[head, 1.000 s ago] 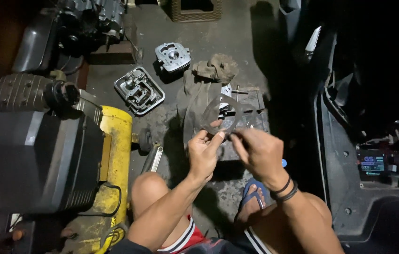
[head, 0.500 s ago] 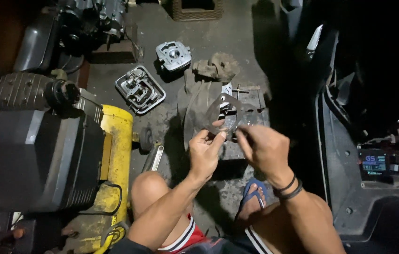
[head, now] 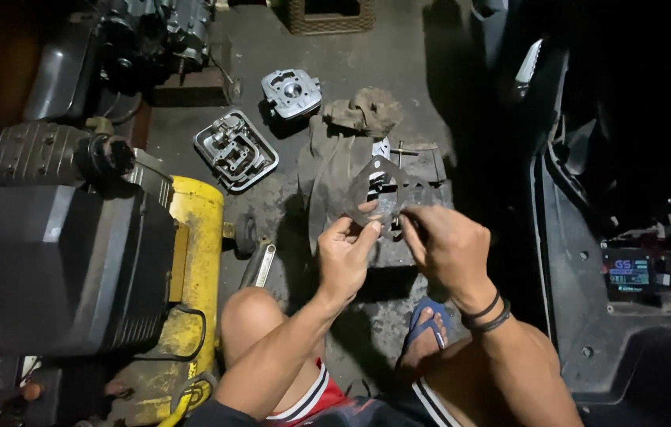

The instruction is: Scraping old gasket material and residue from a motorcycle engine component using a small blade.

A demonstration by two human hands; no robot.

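A thin, flat, dark grey gasket with a large round hole and smaller holes at its corners is held up above the concrete floor, tilted, pinched along its lower edge from both sides.

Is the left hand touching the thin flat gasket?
Touching. The head view shows the left hand pinching the lower edge of the gasket with thumb and fingers, no gap visible.
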